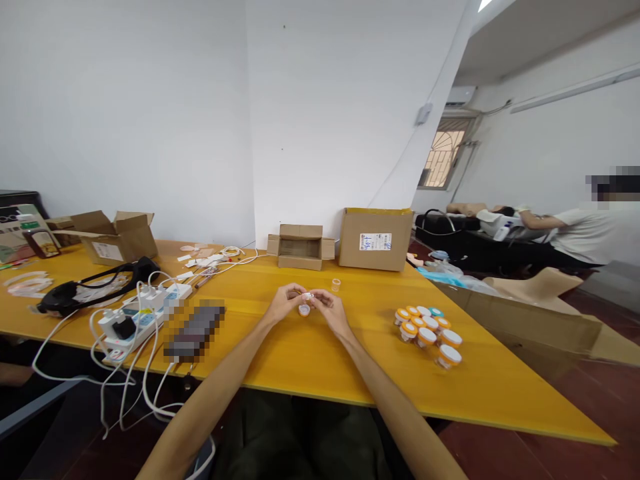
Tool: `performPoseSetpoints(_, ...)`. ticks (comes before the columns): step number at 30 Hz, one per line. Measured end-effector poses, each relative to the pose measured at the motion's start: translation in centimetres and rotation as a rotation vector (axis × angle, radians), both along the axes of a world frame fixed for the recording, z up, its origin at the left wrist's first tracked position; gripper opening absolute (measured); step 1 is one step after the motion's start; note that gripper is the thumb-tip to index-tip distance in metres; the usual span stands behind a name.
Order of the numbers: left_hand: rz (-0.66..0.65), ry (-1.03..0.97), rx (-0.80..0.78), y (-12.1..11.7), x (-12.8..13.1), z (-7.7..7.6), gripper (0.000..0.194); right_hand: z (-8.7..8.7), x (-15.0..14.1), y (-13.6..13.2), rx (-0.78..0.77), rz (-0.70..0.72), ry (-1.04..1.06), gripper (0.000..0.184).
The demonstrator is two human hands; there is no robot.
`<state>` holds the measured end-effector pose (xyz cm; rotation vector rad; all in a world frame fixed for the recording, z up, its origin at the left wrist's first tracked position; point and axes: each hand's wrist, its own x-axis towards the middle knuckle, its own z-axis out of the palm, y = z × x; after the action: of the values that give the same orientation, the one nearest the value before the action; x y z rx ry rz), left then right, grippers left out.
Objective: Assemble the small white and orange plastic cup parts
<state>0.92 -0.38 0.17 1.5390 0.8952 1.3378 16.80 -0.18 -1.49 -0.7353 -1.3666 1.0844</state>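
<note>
Over the middle of the yellow table (280, 363), my left hand (286, 301) and my right hand (327, 308) meet with fingertips pinched together. Between them is a small white piece (309, 295), too small to make out its kind. Just below the fingertips stands a small clear cup (304, 311) with a whitish rim. Another clear cup (336, 285) stands beyond my right hand, apart from it. To the right is a cluster of several small clear jars (427, 337) with white-topped orange lids, one of them teal.
An open cardboard box (301, 261) and a closed carton (375, 243) stand by the wall. On the left are another open box (117, 240), a black headset (65, 293), a power strip (150, 327) with cables, and a dark phone (195, 332). A person (583, 233) sits far right.
</note>
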Motion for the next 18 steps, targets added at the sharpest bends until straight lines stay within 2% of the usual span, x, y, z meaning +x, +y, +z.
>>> performPoseSetpoints(18,0.001,-0.051,-0.029,0.10,0.06,-0.21,0.038,-0.25,-0.36,-0.15,0.065,-0.010,-0.041,0.038)
